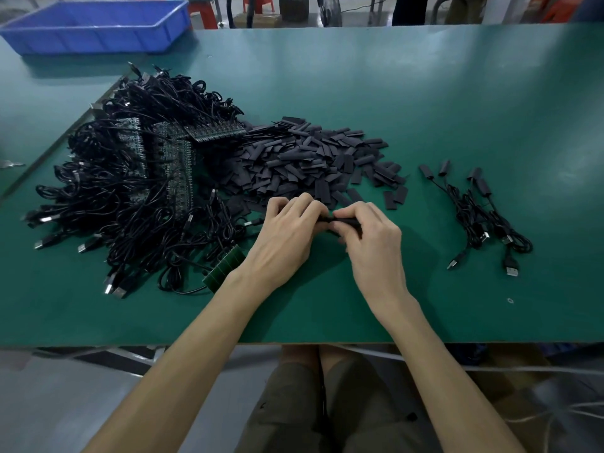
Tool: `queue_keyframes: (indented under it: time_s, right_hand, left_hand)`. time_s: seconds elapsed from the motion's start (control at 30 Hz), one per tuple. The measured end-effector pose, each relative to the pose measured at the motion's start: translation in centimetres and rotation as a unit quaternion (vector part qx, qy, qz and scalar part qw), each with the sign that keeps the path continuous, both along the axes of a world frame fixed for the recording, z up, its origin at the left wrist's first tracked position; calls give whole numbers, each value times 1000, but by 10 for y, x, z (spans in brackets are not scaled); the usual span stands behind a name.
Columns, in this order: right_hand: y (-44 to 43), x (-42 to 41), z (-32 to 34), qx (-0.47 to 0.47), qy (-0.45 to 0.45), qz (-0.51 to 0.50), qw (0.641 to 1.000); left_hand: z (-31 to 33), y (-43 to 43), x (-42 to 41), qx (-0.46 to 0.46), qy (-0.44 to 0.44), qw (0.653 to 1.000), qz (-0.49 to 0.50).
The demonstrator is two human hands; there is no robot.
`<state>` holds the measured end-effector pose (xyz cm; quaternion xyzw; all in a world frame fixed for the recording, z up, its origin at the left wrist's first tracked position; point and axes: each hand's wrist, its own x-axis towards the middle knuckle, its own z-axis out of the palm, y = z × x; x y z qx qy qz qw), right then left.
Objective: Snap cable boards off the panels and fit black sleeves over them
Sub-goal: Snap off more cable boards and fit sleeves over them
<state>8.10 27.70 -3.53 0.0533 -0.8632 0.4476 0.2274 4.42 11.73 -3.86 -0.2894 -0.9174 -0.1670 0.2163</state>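
Head view: both hands closed on one black sleeve [330,219], just nearer than the sleeve heap [310,158].
Left hand [287,230] and right hand [369,237]: fingers curled, pinching the sleeve at either end; board inside cannot be told. Green panel strip [225,266]: near-left of heap, by the left wrist. Green table [425,93]: bare near edge, open room right of heap. Sleeved cables [483,217]: right of heap, apart. Cable-and-panel tangle [130,178]: touching heap's left. Blue bin [94,27]: far left of heap.
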Motion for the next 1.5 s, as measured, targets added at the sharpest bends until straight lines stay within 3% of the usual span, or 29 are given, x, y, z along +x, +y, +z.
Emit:
queue_keyframes:
  time_s: [0.17,0.43,0.83,1.5]
  right_hand:
    - [8,-5,-3,-115,-43,-17,992]
    - [12,-5,-2,-264,-104,70,956]
    - [15,-7,-7,-261,-125,86,953]
    - [18,-7,-7,-280,-126,115,945]
  left_hand:
    - [6,5,6,36,-32,999,-20]
    - [8,2,9,88,6,996,-15]
    - [5,1,8,92,39,995,-21]
    - [4,1,9,133,11,990,-40]
